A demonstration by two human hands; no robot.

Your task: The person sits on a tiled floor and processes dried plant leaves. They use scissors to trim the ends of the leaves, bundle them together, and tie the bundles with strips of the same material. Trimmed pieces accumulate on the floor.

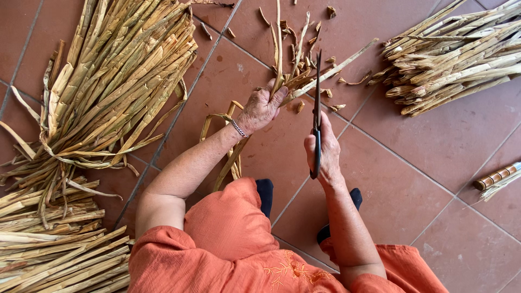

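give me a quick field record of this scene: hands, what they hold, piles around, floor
left hand: shut on a bunch of dried stalks, held out over the floor
right hand: shut on a dark-handled knife, blade pointing away from the person
wrist: metal bracelet on the left wrist
left pile: large heap of long dried stalks
near-left pile: more stalks beside the person
right pile: bundle of cut stalks
scraps: small cut bits beyond the hands
floor: reddish-brown tiles
clothing: orange garment
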